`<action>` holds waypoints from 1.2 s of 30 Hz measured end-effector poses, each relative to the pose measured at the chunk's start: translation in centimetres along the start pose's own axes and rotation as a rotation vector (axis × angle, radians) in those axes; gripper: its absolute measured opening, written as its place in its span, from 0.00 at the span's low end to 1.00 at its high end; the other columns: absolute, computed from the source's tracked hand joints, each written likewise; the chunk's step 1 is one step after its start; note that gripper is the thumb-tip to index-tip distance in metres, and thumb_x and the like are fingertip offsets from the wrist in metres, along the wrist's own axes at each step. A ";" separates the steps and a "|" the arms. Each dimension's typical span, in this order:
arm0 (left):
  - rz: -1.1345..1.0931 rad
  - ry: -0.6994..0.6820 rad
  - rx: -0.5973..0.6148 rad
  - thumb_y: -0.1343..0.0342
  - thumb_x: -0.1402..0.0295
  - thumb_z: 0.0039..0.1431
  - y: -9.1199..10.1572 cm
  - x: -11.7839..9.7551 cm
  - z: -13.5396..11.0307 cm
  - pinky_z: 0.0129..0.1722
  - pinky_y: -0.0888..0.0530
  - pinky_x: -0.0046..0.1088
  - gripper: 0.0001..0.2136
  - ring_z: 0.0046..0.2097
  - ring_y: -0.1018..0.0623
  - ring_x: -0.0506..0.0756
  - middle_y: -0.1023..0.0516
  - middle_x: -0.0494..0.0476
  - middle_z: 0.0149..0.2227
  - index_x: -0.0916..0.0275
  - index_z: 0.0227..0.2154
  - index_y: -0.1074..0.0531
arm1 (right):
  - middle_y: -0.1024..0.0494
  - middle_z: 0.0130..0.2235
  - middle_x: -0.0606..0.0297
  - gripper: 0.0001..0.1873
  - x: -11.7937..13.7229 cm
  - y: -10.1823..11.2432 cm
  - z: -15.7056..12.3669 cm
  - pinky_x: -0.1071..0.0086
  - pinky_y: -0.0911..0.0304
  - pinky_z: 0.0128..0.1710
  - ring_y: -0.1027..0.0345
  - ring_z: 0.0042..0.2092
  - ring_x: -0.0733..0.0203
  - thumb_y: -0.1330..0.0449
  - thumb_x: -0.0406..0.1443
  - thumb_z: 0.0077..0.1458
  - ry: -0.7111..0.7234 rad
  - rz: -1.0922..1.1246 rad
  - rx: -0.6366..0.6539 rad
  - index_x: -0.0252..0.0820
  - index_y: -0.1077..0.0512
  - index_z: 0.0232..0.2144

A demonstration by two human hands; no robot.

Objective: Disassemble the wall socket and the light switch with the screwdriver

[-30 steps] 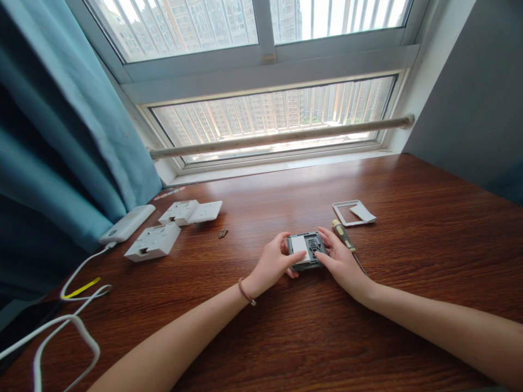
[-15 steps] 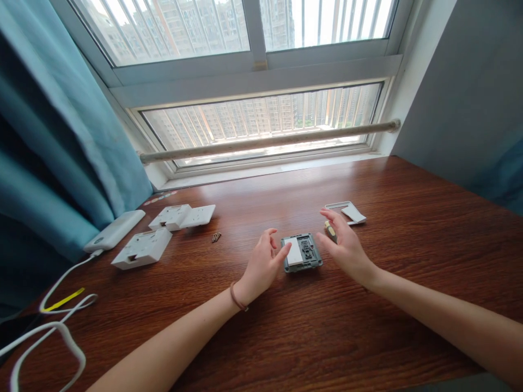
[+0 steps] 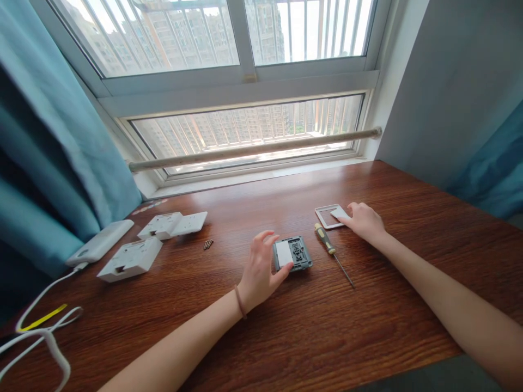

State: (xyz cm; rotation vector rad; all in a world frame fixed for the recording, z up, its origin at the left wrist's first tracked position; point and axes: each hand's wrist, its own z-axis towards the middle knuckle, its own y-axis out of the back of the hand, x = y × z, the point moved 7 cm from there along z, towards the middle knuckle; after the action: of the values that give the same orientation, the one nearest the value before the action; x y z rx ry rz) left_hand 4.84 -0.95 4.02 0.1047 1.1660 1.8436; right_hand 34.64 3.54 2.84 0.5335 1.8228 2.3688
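Note:
A grey switch module (image 3: 292, 253) with one white rocker lies on the wooden table (image 3: 310, 321). My left hand (image 3: 260, 270) rests beside it, thumb against its near-left corner, fingers curved and apart over its left edge. My right hand (image 3: 363, 220) has reached to the far right and lies over a small white cover piece (image 3: 339, 214) that sits on a white square frame (image 3: 328, 216); its fingers touch the piece. A yellow-and-black screwdriver (image 3: 329, 249) lies between the module and the frame.
At the left lie two white socket boxes (image 3: 131, 258) (image 3: 161, 225), a white faceplate (image 3: 190, 222), a white power bank (image 3: 100, 242) with white cables (image 3: 44, 332), and small screws (image 3: 208, 244). A blue curtain (image 3: 53, 147) hangs left; the window sill runs behind.
Both hands let go of the switch module. My right hand moved away to the right onto the white cover piece and frame. My left hand stays at the module's left edge. The view shifted.

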 end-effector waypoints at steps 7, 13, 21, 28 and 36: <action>0.009 -0.013 0.011 0.46 0.63 0.53 0.0 -0.4 0.0 0.56 0.40 0.43 0.23 0.57 0.42 0.61 0.44 0.66 0.54 0.63 0.50 0.45 | 0.25 0.38 0.52 0.18 0.0 -0.6 0.2 0.66 0.40 0.33 0.30 0.39 0.50 0.44 0.44 0.49 0.014 -0.017 0.041 0.38 0.28 0.38; 0.040 -0.035 -0.004 0.46 0.63 0.53 0.1 -0.7 0.1 0.57 0.42 0.43 0.24 0.58 0.43 0.61 0.43 0.67 0.54 0.64 0.50 0.44 | 0.25 0.36 0.54 0.15 2.0 1.3 -0.7 0.63 0.39 0.37 0.31 0.38 0.51 0.42 0.39 0.48 0.146 0.126 -0.173 0.37 0.29 0.38; 0.134 -0.056 -0.139 0.41 0.55 0.46 1.0 -1.8 -0.3 0.57 0.47 0.51 0.31 0.58 0.43 0.65 0.40 0.68 0.52 0.65 0.50 0.44 | 0.25 0.36 0.61 0.15 10.6 3.3 -8.8 0.68 0.35 0.34 0.32 0.33 0.61 0.40 0.37 0.50 0.452 0.830 -0.108 0.39 0.32 0.40; 0.118 -0.080 -0.240 0.40 0.57 0.46 1.2 -3.2 -0.9 0.57 0.47 0.53 0.31 0.56 0.39 0.64 0.36 0.67 0.49 0.64 0.50 0.45 | 0.28 0.33 0.64 0.12 12.9 3.0 -12.3 0.68 0.36 0.34 0.34 0.32 0.61 0.39 0.34 0.48 0.465 0.855 0.013 0.40 0.31 0.38; 0.050 -0.079 -0.227 0.40 0.63 0.47 1.7 -3.2 -0.8 0.57 0.46 0.52 0.28 0.56 0.40 0.63 0.36 0.65 0.49 0.63 0.49 0.44 | 0.28 0.33 0.64 0.11 12.9 2.6 -12.3 0.68 0.36 0.34 0.33 0.33 0.61 0.39 0.37 0.48 0.425 0.914 0.109 0.40 0.30 0.36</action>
State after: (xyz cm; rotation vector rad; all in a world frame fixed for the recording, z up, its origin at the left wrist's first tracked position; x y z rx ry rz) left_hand 5.20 -4.06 6.02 0.0771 0.9006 1.9850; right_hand 18.81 -4.68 5.34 1.1554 2.2164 3.1504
